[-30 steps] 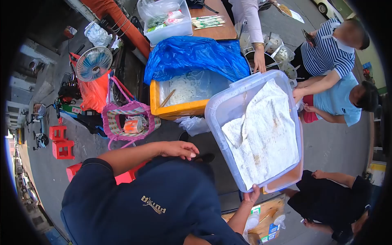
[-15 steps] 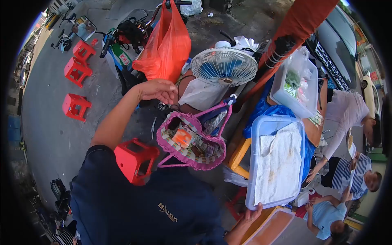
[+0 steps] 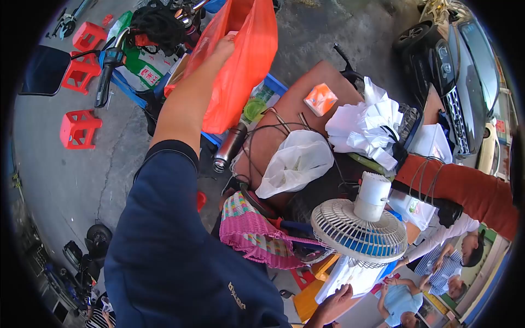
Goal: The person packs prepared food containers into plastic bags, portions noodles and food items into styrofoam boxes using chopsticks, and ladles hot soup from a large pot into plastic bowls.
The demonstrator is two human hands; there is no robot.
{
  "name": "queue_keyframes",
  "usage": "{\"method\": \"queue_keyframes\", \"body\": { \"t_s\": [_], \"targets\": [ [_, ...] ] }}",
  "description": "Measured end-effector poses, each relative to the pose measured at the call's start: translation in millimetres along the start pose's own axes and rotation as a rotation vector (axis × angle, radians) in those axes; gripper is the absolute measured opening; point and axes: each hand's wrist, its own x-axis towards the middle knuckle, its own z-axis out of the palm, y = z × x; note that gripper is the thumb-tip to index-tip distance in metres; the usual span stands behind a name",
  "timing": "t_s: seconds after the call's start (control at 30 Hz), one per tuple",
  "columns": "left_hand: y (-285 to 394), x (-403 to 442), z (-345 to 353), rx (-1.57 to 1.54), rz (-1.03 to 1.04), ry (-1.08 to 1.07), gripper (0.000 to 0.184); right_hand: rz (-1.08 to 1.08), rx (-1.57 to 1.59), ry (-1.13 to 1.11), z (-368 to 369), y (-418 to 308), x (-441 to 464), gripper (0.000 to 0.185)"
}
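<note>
My left hand (image 3: 223, 48) reaches into the mouth of a red plastic bag (image 3: 240, 71) at the top; its fingertips are hidden inside. At the bottom right my right hand (image 3: 334, 304) is beside the plastic lid (image 3: 350, 279) with a white cloth on it; whether its fingers grip the edge is unclear. A steel thermos (image 3: 231, 146) and a green cup (image 3: 254, 109) stand just below the bag. A white plastic bag (image 3: 298, 161) and an orange tissue pack (image 3: 321, 99) lie on a brown surface (image 3: 284, 104).
A white fan (image 3: 359, 229) and a pink woven basket (image 3: 254, 232) are near my body. Red stools (image 3: 80, 129) stand at left, by a handlebar (image 3: 109, 63). White papers (image 3: 369, 123), a red wrapped pole (image 3: 456, 183) and a parked car (image 3: 467, 82) are at right. Several people are at lower right.
The view has swung toward the fan and red bag. My left hand has moved from beside my body into the bag. The lid now shows lower, partly behind the fan.
</note>
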Motion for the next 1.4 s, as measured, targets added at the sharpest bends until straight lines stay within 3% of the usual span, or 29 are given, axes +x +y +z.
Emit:
{"method": "queue_keyframes", "body": {
  "t_s": [0.07, 0.1, 0.13, 0.17, 0.2, 0.23, 0.3, 0.33, 0.37, 0.43, 0.47, 0.5, 0.53, 0.57, 0.6, 0.67, 0.7, 0.8, 0.9, 0.93, 0.97, 1.1, 1.27, 1.4],
  "targets": [
    [-34.9, 14.4, 18.3, -0.062, -0.223, -0.101, 0.038, -0.066, 0.169, -0.041, 61.0, -82.1, -5.5, 0.065],
    [-8.7, -14.5, 28.8, 0.242, -0.209, -0.249, 0.035, -0.112, 0.278, -0.1, 85.9, -101.6, -10.0, 0.066],
    [19.2, -45.5, 38.5, 0.548, -0.191, -0.395, 0.033, -0.248, 0.172, -0.133, 106.5, -109.8, -17.8, 0.067],
    [16.9, -44.4, 44.6, 0.55, -0.195, -0.392, 0.033, -0.381, 0.066, -0.166, 124.2, -112.9, -22.6, 0.068],
    [9.2, -42.7, 51.3, 0.633, -0.119, -0.314, 0.035, -0.332, -0.136, -0.282, 130.5, -103.5, -25.3, 0.066],
    [-2.7, -40.5, 58.7, 0.713, -0.044, -0.238, 0.036, -0.848, -0.384, -0.005, 147.9, -64.0, -17.9, 0.057],
    [-26.2, -29.4, 61.1, 0.877, 0.116, -0.071, 0.04, -1.276, -1.086, 0.241, 144.2, -63.9, -11.5, 0.045],
    [-37.6, -24.0, 61.3, 0.96, 0.199, 0.002, 0.043, -1.288, -1.132, 0.249, 140.8, -65.8, -11.7, 0.046],
    [-48.2, -13.3, 60.0, 0.965, 0.201, -0.012, 0.043, -1.245, -1.109, 0.204, 138.7, -67.0, -14.7, 0.046],
    [-65.5, 12.7, 54.3, 1.236, 0.474, -0.139, 0.053, -1.177, -1.05, 0.115, 136.8, -70.2, -15.8, 0.048],
    [-48.7, 4.2, 55.2, 1.137, 0.415, -0.12, 0.046, -1.152, -1.017, 0.072, 135.9, -72.0, -16.2, 0.049],
    [-107.4, 50.4, 56.5, 0.243, 0.044, -0.274, 0.044, -1.122, -0.972, 0.022, 135.6, -74.4, -17.0, 0.05],
    [-161.5, 94.0, 58.4, -0.652, -0.312, -0.144, 0.043, -1.082, -0.9, -0.03, 137.0, -78.9, -13.2, 0.05],
    [-120.4, 65.0, 63.8, -0.597, -0.404, -0.07, 0.048, -1.034, -0.878, -0.074, 136.5, -82.5, -18.0, 0.051],
    [-82.6, 31.5, 66.7, -0.611, -0.342, -0.073, 0.044, -0.976, -0.821, -0.126, 137.4, -84.2, -19.1, 0.052],
    [-122.5, 66.7, 51.8, -0.803, -0.375, -0.356, 0.036, -0.812, -0.654, -0.197, 144.9, -95.1, -22.6, 0.054],
    [-135.9, 51.5, 36.4, -0.886, -0.108, -0.575, 0.042, -0.724, -0.549, -0.215, 150.8, -99.9, -21.4, 0.055],
    [-121.7, 66.6, 19.2, -0.612, -0.159, -0.525, 0.043, -0.478, -0.201, -0.206, 162.8, -121.9, -16.4, 0.059],
    [-86.2, 74.8, 15.1, -0.135, 0.004, -0.464, 0.045, -0.088, 0.407, -0.24, 179.1, -93.2, -21.0, 0.062],
    [-67.7, 67.4, 17.9, -0.013, 0.063, -0.434, 0.045, -0.09, 0.478, -0.211, 185.9, -84.1, -24.8, 0.063],
    [-42.1, 50.3, 22.3, 0.074, 0.119, -0.408, 0.046, -0.318, 0.258, -0.029, 160.3, -142.8, -12.7, 0.057],
    [54.8, -109.0, 76.9, 0.172, 0.224, -0.496, 0.048, -0.407, 0.202, 0.121, 145.2, -154.7, -17.3, 0.06],
    [96.2, -419.9, 177.8, 0.219, 0.067, -1.156, 0.05, -0.457, 0.341, 0.049, 143.9, -142.2, -21.2, 0.066],
    [102.1, -592.9, 217.0, 0.386, -0.029, -1.632, 0.052, -0.471, 0.407, 0.002, 116.7, -114.0, -40.6, 0.069]
  ]
}}
